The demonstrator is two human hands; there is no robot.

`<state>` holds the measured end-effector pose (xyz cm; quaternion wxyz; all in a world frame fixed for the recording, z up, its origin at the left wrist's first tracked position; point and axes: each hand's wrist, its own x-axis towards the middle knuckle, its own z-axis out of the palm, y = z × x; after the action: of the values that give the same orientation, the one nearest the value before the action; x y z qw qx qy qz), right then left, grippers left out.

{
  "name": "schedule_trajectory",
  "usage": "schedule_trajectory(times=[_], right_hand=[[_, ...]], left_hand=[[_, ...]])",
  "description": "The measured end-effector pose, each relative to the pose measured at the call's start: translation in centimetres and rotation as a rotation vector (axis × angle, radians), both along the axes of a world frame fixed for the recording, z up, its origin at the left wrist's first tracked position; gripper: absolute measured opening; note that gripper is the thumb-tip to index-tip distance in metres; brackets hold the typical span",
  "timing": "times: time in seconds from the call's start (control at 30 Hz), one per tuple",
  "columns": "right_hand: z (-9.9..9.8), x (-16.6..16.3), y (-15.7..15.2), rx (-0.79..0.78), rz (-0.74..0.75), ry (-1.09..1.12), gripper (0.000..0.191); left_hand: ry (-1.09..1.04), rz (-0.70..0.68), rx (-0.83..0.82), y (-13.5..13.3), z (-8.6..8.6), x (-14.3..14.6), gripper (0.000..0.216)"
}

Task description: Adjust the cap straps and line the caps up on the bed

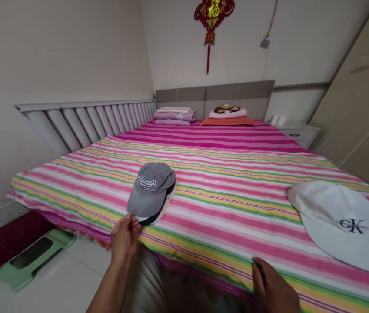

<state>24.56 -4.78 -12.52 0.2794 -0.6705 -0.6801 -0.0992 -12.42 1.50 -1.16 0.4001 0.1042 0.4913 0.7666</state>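
"Where's the grey cap (148, 195)?"
"Eight o'clock from centre, over a dark brim (154, 217) and a pale brim (167, 207). The left hand (124, 234) pinches its front edge."
"Risk?"
"Pulled by that edge alone, it could slide off those beneath."
"Right hand (275, 284)?"
"Five o'clock, fingers curled; can't tell if holding. White cap (334, 217) at four, on the striped bedspread (217, 217)."

Your right hand (277, 287) is cut off at the wrist by the bottom edge, and the brim of the white cap (336, 213) meets the right edge. The gray cap (151, 184) hides most of the caps beneath it from you, and the line under its "Always" is too small to read. The red wall ornament (214, 21) loses its top to the upper edge.
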Motion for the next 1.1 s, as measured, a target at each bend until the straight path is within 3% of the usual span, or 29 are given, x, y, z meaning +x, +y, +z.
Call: schedule_trajectory(times=[0.2,0.43,0.6,0.77,0.9,1.1], right_hand=[[-0.7,0.2,-0.1,0.06,-0.022,-0.068,0.038],[1.1,-0.3,-0.2,0.131,0.035,-0.148,0.039],[1.6,-0.5,-0.2,0.173,0.046,-0.2,0.037],[1.4,-0.5,-0.1,0.159,0.038,-0.187,0.037],[1.6,-0.7,-0.3,0.101,0.029,-0.106,0.038],[3.3,-1.0,-0.2,-0.256,-0.035,0.281,0.033]], left_hand=[[-0.099,-0.005,-0.087,-0.2,0.3,-1.7,0.019],[-0.181,-0.041,-0.126,0.0,1.8,-2.0,0.022],[-0.216,-0.169,-0.112,2.0,3.8,-1.7,0.017],[-0.237,-0.287,0.026,4.6,6.6,-0.5,0.023],[-0.27,-0.346,0.24,5.4,8.1,0.9,0.028],[-0.256,-0.527,0.457,4.6,7.8,3.5,0.045]])
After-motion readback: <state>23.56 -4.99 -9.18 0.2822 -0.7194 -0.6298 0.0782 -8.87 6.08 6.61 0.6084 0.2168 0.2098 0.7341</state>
